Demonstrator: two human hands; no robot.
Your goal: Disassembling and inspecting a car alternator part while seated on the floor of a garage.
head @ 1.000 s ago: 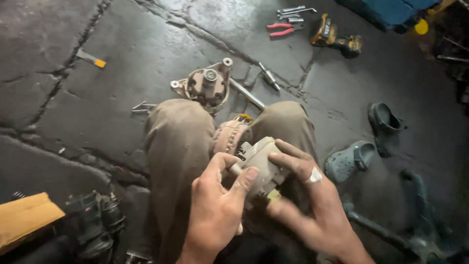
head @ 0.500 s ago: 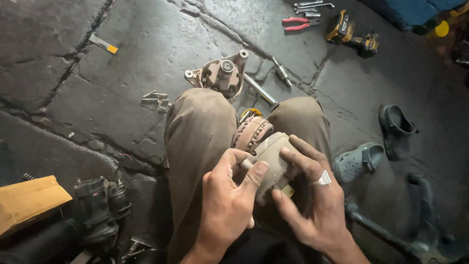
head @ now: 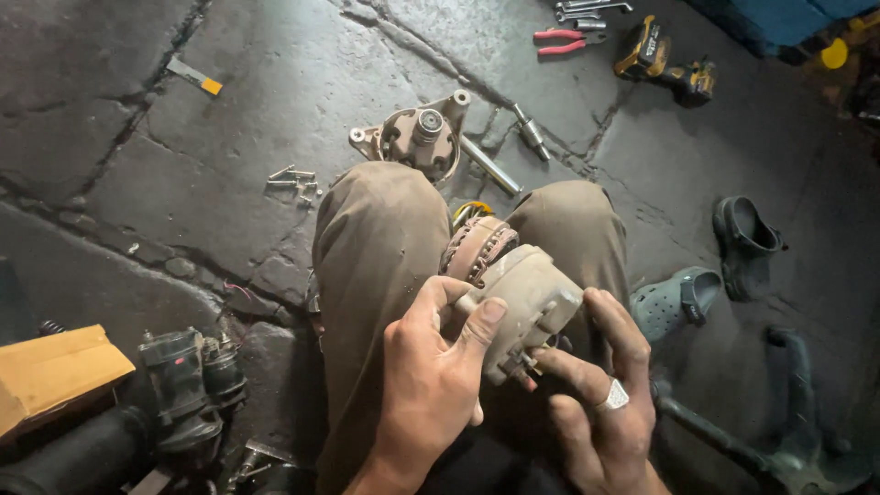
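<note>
Grimy metal alternator (head: 513, 293) gripped by both hands, left hand (head: 431, 385) and right hand (head: 600, 403) curled closed around it.

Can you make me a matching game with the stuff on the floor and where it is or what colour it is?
Things:
1. pliers
2. cardboard box
3. loose bolts
4. alternator part

Places or colours:
A. held in both hands over the lap
B. red handles, at the top of the picture
C. yellow-brown, at the far left edge
D. small silver pile on the stone floor, left of the knee

Pairs: 1-B, 2-C, 3-D, 4-A

The left hand and right hand both grip the alternator part.
</note>
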